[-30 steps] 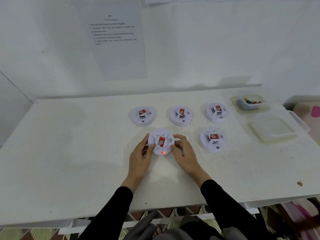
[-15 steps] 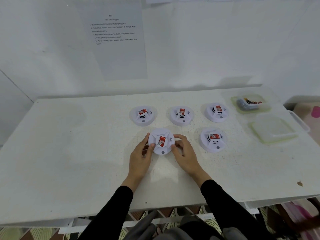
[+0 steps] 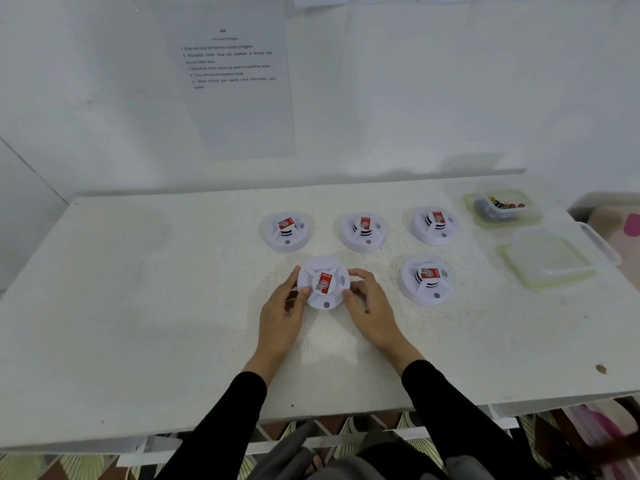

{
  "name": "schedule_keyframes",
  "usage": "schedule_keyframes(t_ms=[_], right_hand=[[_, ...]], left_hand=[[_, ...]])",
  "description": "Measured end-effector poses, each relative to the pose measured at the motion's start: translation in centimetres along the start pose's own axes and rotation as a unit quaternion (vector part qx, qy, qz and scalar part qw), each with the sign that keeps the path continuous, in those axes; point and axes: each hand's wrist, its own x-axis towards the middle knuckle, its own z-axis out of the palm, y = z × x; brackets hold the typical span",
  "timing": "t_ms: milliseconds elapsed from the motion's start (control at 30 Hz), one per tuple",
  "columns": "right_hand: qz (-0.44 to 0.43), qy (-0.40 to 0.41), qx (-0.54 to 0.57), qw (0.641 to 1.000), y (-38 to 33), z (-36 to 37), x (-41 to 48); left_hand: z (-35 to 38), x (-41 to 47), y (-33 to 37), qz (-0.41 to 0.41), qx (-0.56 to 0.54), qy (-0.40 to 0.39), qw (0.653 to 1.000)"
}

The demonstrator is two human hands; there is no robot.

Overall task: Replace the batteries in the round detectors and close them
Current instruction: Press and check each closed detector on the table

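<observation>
A white round detector with a red label lies closed on the white table, near the front middle. My left hand grips its left rim and my right hand grips its right rim. Its small front indicator is dark. Three more closed detectors stand in a back row, the left one, the middle one and the right one. Another detector sits to the right of my hands.
A clear tub holding batteries stands at the back right. In front of it lies a clear plastic lid. A printed instruction sheet hangs on the wall behind the table.
The red light on the held detector's front indicator has gone out. Both hands stay on its rim in nearly the same place.
</observation>
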Motion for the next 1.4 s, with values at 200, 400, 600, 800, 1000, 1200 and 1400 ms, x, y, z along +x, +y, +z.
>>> schedule_keyframes(t_ms=[200, 400, 600, 800, 1000, 1200, 1400], right_hand=[[-0.001, 0.001, 0.000, 1.000, 0.06, -0.06, -0.02], [-0.004, 0.001, 0.001, 1.000, -0.02, -0.09, -0.09], [-0.002, -0.002, 0.003, 1.000, -0.01, 0.01, 0.06], [-0.007, -0.002, 0.003, 1.000, 0.13, -0.01, 0.05], [-0.010, -0.004, 0.003, 1.000, 0.06, 0.02, 0.08], [-0.031, 0.006, 0.003, 0.999, 0.06, 0.06, -0.01], [-0.073, 0.028, -0.003, 0.997, 0.30, 0.08, 0.09]], left_hand=[[0.00, 0.01, -0.07, 0.002, 0.001, 0.001, 1.000], [-0.03, 0.00, 0.05, 0.005, 0.000, 0.001, 1.000], [-0.07, -0.09, 0.01, 0.007, -0.002, -0.002, 1.000], [-0.10, 0.05, -0.16, 0.006, -0.002, -0.006, 1.000], [-0.09, 0.02, -0.11, 0.007, -0.004, -0.006, 1.000], [0.03, 0.05, -0.08, 0.016, 0.004, -0.007, 1.000], [0.03, 0.43, -0.48, 0.020, 0.043, 0.010, 0.999]])
